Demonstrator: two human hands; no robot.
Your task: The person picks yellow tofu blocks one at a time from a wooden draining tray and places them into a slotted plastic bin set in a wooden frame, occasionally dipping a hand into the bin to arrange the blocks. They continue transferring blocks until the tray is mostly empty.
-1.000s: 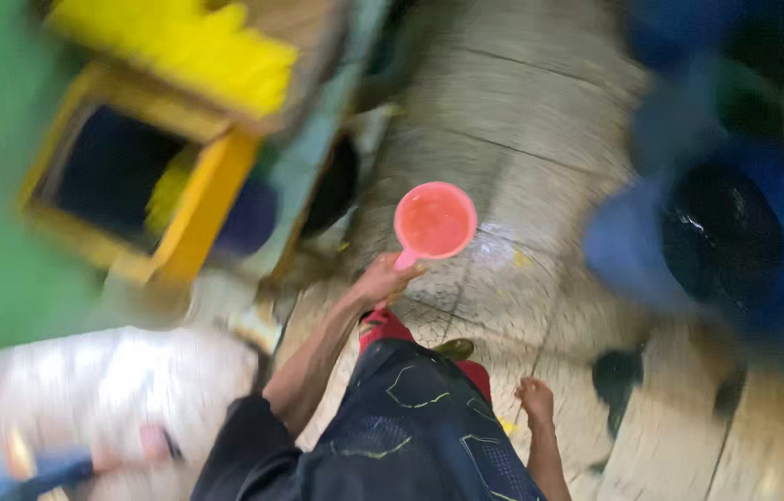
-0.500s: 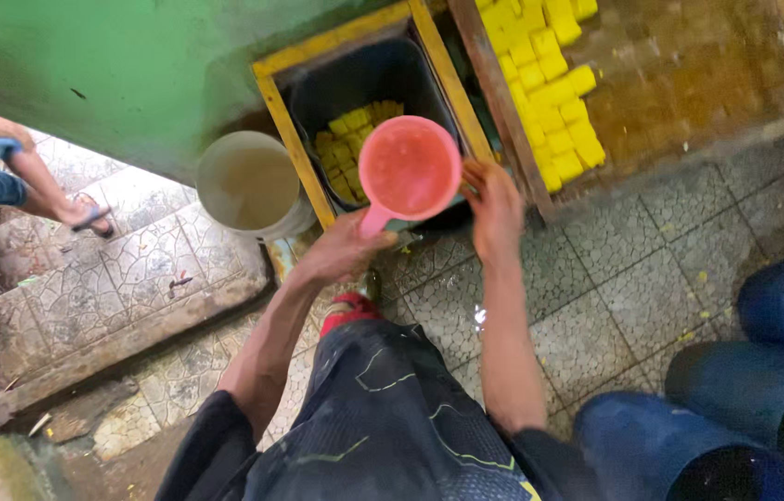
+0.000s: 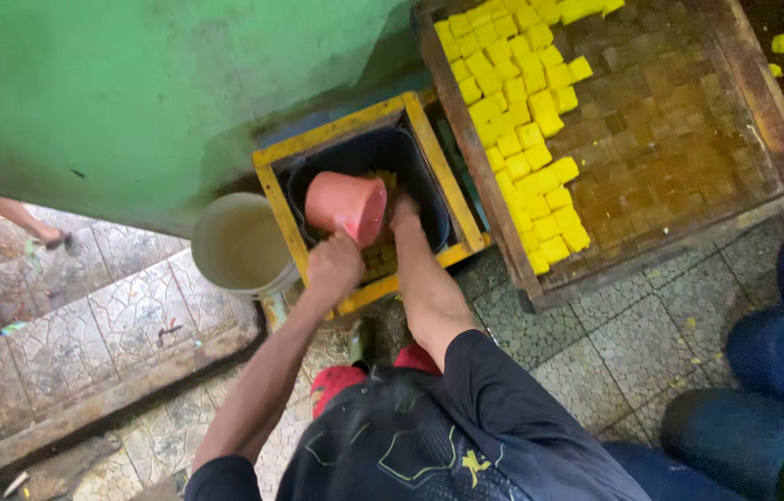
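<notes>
A pink scoop [image 3: 347, 206] was gripped by its handle in the left hand [image 3: 334, 266] and tipped into the dark tub [image 3: 429, 199] framed in yellow wood [image 3: 273, 197]. The right hand [image 3: 404, 215] was sunk in the tub beside it, its grasp seemingly hidden. A beige bucket [image 3: 240, 247] was set on the floor, touching the frame's left edge

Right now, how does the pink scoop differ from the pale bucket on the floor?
The pink scoop is small and tipped on its side, held by the left hand inside the dark tub; the pale bucket is larger, upright and stands untouched on the floor beside the yellow frame. The scoop is bright pink; the bucket is off-white with murky liquid inside. Both are round, open containers.
</notes>
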